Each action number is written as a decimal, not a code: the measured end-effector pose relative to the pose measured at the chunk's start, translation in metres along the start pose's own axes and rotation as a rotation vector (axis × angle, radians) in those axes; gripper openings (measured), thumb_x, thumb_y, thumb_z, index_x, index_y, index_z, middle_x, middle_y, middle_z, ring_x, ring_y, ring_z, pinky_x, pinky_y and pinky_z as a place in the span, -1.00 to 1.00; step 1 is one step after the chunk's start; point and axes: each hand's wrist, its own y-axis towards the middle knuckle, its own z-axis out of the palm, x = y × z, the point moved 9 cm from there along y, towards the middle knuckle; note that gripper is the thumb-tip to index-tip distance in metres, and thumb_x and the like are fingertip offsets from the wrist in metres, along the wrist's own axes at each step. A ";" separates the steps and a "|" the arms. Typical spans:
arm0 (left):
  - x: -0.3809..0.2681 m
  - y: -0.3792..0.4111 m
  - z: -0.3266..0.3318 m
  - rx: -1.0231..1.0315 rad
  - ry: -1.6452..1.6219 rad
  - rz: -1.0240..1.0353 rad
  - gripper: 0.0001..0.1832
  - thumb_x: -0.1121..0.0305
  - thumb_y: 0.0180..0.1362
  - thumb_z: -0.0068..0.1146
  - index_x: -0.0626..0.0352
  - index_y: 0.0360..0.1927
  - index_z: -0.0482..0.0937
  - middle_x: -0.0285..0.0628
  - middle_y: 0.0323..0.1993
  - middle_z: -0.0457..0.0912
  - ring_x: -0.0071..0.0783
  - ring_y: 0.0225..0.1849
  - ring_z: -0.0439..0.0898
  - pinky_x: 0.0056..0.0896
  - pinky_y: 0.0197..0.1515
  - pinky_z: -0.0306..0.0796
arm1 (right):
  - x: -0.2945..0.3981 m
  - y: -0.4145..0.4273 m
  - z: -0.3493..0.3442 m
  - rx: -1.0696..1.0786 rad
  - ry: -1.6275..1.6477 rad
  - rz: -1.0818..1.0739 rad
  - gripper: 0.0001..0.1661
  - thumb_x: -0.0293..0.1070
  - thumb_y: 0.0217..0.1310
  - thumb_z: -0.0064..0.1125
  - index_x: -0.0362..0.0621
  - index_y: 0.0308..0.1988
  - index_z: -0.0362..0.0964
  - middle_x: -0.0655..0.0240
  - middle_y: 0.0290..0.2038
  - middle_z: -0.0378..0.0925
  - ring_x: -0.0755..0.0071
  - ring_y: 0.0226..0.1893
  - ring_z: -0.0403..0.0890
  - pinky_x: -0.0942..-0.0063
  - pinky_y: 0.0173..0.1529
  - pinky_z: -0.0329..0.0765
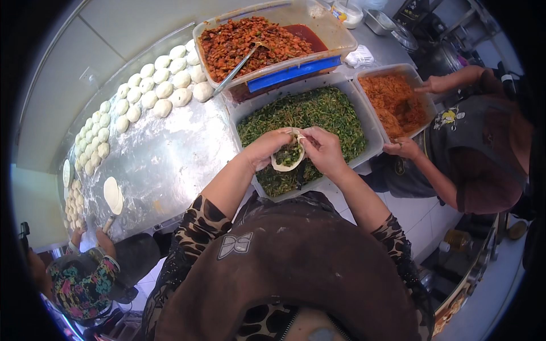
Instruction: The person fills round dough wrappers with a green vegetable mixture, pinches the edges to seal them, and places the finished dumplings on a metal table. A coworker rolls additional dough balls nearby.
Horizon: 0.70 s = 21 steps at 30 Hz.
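Note:
Between my two hands is a round dough wrapper (288, 167) heaped with chopped green filling (290, 154). My left hand (268, 149) cups its left side, thumb over the filling. The fingers of my right hand (323, 148) pinch the upper right edge, where the dough is gathered. Lower down, the wrapper's near edge still gapes, so the filling shows. Both hands hover over a translucent plastic tub (375, 140) of chopped green leaf filling (341, 111). A dark handle (300, 175) pokes out of that filling just below the wrapper.
Behind stands a tub (273, 76) of red diced filling with a metal spoon (239, 68). To the right, a co-worker (469, 136) touches a tub of orange shredded filling (390, 102). Filled buns (164, 90) line the floured metal table (179, 145). Another person (85, 277) holds a rolling pin (108, 223) near flat wrappers (112, 195).

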 end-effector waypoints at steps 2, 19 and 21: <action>-0.001 -0.001 -0.008 -0.071 -0.035 0.050 -0.59 0.45 0.19 -0.06 0.29 0.13 0.45 -0.17 -0.03 0.58 -0.48 -0.08 0.59 -0.46 0.02 0.47 | 0.005 0.000 -0.002 -0.002 -0.005 -0.021 -0.83 -0.54 0.15 0.16 -0.29 -0.19 0.48 0.30 -0.45 0.51 0.55 -0.51 0.51 0.55 -0.40 0.44; -0.021 -0.003 -0.006 -0.081 0.382 0.065 -0.53 0.47 0.07 0.00 0.29 0.12 0.49 -0.22 -0.16 0.62 -0.55 -0.18 0.56 -0.54 -0.12 0.43 | 0.011 0.003 0.002 0.050 -0.029 -0.025 -0.80 -0.54 0.14 0.17 -0.24 -0.17 0.44 0.31 -0.50 0.48 0.50 -0.54 0.50 0.51 -0.43 0.45; -0.014 -0.003 -0.021 -0.158 0.134 0.060 -0.50 0.52 0.06 -0.04 0.30 0.15 0.45 -0.22 -0.12 0.61 -0.54 -0.16 0.56 -0.53 -0.13 0.44 | -0.001 0.001 -0.003 0.035 0.065 0.082 -0.81 -0.54 0.14 0.17 -0.24 -0.19 0.44 0.30 -0.51 0.48 0.50 -0.55 0.50 0.52 -0.44 0.44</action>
